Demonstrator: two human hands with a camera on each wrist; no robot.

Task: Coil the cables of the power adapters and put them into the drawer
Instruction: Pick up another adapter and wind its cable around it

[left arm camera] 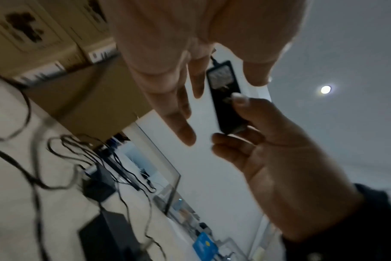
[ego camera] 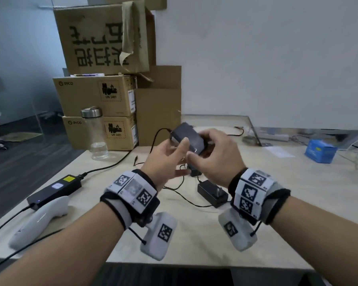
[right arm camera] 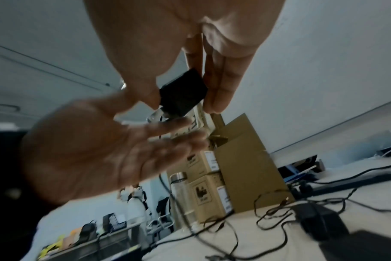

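Power adapter, a slim black rectangular plastic brick (ego camera: 187, 137), sits raised above the pale table (ego camera: 277, 182), gripped at its near end by the right hand (ego camera: 217, 153), thumb on one side and fingers curled on the other. From the left wrist view that same brick (left arm camera: 225, 98) stands end-up against the white wall, with the right hand (left arm camera: 279, 150) pinching its lower part. A thin black cable (ego camera: 156, 139) leaves its far end and droops to the table. The left hand (ego camera: 165, 162) is beside it, palm turned inward, fingers straight and spread, grasping nothing; its thumb tip lies against the brick's side. Both forearms reach forward from the table's near edge, wrists banded with marker-printed straps.

Below the hands lies a second black adapter with bare metal prongs (ego camera: 212, 194), its thin cable loose in loops around it. To the left rests a long black power brick with a yellow label (ego camera: 56, 188), and next to it a white handheld controller (ego camera: 39, 221).

A clear glass bottle with a steel cap (ego camera: 95, 133) stands upright near the stacked brown cardboard boxes (ego camera: 99, 100); it looks empty. A small blue carton (ego camera: 320, 150) sits at the far right.
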